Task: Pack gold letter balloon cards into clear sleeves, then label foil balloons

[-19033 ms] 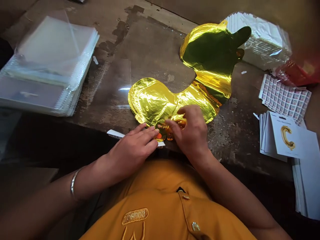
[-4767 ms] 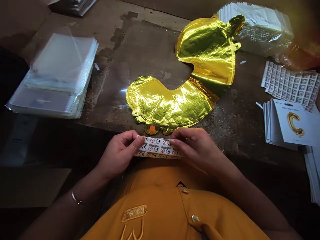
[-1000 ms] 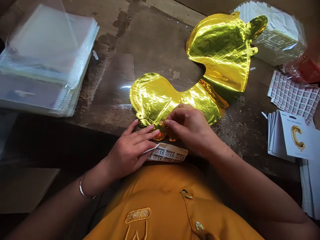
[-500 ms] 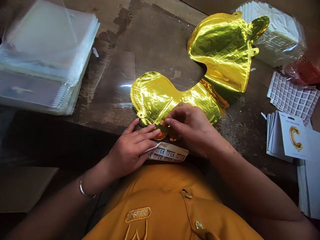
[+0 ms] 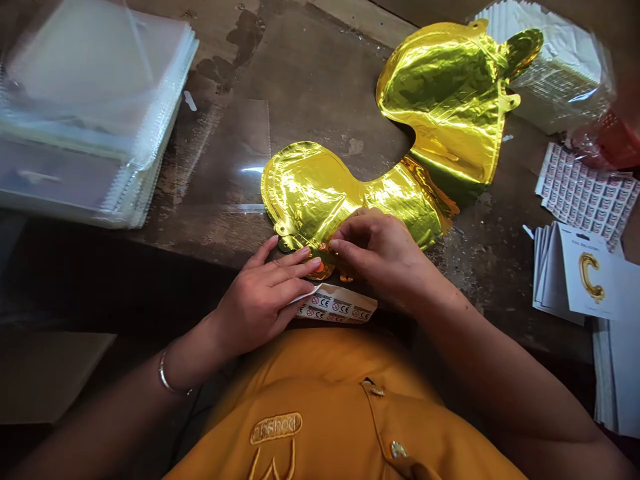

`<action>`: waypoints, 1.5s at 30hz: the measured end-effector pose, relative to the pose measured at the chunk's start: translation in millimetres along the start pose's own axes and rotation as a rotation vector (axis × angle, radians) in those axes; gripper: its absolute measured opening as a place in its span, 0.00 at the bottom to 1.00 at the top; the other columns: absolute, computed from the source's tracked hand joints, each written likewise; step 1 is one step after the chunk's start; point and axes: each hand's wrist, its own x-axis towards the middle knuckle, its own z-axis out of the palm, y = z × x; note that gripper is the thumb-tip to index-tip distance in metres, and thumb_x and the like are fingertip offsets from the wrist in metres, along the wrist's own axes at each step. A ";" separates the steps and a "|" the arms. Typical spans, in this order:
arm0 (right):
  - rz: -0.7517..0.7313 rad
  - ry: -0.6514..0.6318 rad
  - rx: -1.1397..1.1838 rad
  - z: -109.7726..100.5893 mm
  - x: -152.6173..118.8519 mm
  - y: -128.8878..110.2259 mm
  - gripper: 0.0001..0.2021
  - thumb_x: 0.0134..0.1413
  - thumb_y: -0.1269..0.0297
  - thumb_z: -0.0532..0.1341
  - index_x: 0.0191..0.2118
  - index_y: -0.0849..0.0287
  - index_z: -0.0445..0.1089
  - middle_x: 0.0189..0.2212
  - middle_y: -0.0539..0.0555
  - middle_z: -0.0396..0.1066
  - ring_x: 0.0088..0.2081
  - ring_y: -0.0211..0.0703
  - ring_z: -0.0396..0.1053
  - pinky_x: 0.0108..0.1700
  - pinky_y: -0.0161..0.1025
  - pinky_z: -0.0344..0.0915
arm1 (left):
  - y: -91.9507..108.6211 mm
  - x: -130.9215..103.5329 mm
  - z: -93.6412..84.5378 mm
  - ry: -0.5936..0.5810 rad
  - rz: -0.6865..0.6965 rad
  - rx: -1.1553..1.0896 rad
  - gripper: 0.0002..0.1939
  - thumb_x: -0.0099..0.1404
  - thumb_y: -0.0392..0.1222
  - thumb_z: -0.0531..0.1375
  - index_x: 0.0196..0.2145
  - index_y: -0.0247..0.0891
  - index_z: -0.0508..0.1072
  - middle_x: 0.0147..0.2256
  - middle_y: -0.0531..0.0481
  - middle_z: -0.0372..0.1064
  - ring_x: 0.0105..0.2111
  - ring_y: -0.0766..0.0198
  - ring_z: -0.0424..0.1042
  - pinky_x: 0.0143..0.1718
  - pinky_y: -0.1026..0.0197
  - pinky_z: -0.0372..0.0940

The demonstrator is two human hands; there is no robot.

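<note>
A gold foil balloon (image 5: 320, 180), flat and curved, lies on the dark table with its lower end towards me. My left hand (image 5: 263, 287) rests its stretched fingers on that lower end. Between its index finger and thumb it holds a sheet of CE-marked stickers (image 5: 340, 305), curled at one corner. Thumb and index finger of my right hand (image 5: 383, 253) are pinched together over the foil. At their tips shows a small sticker (image 5: 323, 247) with a red circle; the fingers partly hide it.
A stack of clear plastic bags (image 5: 95, 100) lies at the left, and one clear bag (image 5: 225, 153) lies beside the balloon. On the right are a larger sticker sheet (image 5: 583, 190), folded cards (image 5: 583, 273) with a gold C, and a plastic-wrapped white stack (image 5: 555, 67).
Both hands stay nearly still on the balloon's lower end. The right fingertips have shifted very slightly down and left. The view has moved a little.
</note>
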 end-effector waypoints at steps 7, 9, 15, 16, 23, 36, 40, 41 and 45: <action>0.005 0.011 -0.038 0.9 -0.4 -0.7 0.06 0.51 0.69 0.62 0.26 0.61 0.74 0.27 0.52 0.70 0.31 0.38 0.66 0.36 0.38 0.62 | -0.8 -1.0 0.7 -0.007 -0.003 -0.003 0.04 0.63 0.33 0.61 0.37 0.38 0.73 0.49 0.47 0.74 0.55 0.58 0.69 0.65 0.47 0.46; 0.003 0.009 -0.060 1.2 -0.3 -1.6 0.06 0.51 0.69 0.62 0.26 0.60 0.74 0.27 0.52 0.70 0.32 0.39 0.66 0.37 0.39 0.62 | -0.9 -1.4 0.7 -0.006 -0.006 -0.004 0.04 0.63 0.33 0.61 0.37 0.38 0.73 0.49 0.47 0.74 0.54 0.57 0.69 0.65 0.47 0.47; -0.007 0.038 -0.097 4.5 -1.3 -0.2 0.05 0.51 0.69 0.63 0.26 0.60 0.74 0.27 0.52 0.70 0.34 0.41 0.66 0.39 0.40 0.61 | -1.1 -1.5 1.1 -0.002 -0.014 -0.011 0.05 0.63 0.34 0.61 0.37 0.40 0.74 0.49 0.48 0.74 0.54 0.58 0.70 0.65 0.46 0.47; -0.011 0.044 -0.104 5.4 -1.5 0.4 0.05 0.51 0.69 0.63 0.26 0.60 0.74 0.27 0.52 0.70 0.34 0.41 0.66 0.39 0.40 0.61 | -1.1 -1.3 1.1 0.001 -0.013 -0.010 0.05 0.63 0.34 0.61 0.37 0.39 0.74 0.49 0.48 0.74 0.54 0.58 0.70 0.65 0.46 0.47; -0.064 0.061 -0.154 6.7 -1.8 -1.1 0.06 0.51 0.72 0.62 0.25 0.60 0.72 0.27 0.53 0.69 0.35 0.42 0.64 0.38 0.39 0.60 | 0.4 1.1 0.4 0.013 -0.006 0.008 0.03 0.64 0.34 0.61 0.36 0.39 0.73 0.48 0.47 0.75 0.53 0.58 0.71 0.65 0.46 0.47; -0.009 0.446 -0.476 8.0 -6.0 14.5 0.07 0.56 0.64 0.59 0.41 0.59 0.67 0.36 0.58 0.67 0.38 0.48 0.64 0.41 0.45 0.62 | 0.9 0.0 2.1 0.026 -0.030 0.018 0.03 0.63 0.34 0.61 0.35 0.39 0.73 0.48 0.50 0.75 0.50 0.58 0.73 0.67 0.46 0.40; -0.356 0.265 -0.526 2.6 -24.4 11.2 0.13 0.61 0.72 0.52 0.47 0.56 0.70 0.46 0.59 0.71 0.49 0.50 0.65 0.51 0.48 0.63 | 0.7 -0.3 2.1 0.010 -0.041 0.008 0.04 0.63 0.34 0.60 0.36 0.40 0.74 0.47 0.50 0.76 0.51 0.58 0.72 0.67 0.46 0.41; -0.436 0.140 -0.524 3.2 -28.9 10.0 0.15 0.61 0.72 0.53 0.49 0.57 0.70 0.49 0.59 0.70 0.52 0.50 0.65 0.54 0.48 0.63 | 0.4 -0.8 2.0 0.014 -0.040 0.008 0.04 0.63 0.34 0.60 0.36 0.40 0.74 0.47 0.50 0.76 0.51 0.58 0.72 0.66 0.45 0.42; -0.543 -0.048 -0.535 11.7 -37.3 13.5 0.18 0.61 0.73 0.54 0.56 0.65 0.68 0.56 0.62 0.68 0.57 0.52 0.64 0.58 0.49 0.64 | -1.6 -4.4 0.7 0.008 -0.004 0.000 0.04 0.63 0.33 0.60 0.36 0.40 0.74 0.50 0.46 0.74 0.53 0.58 0.71 0.65 0.44 0.48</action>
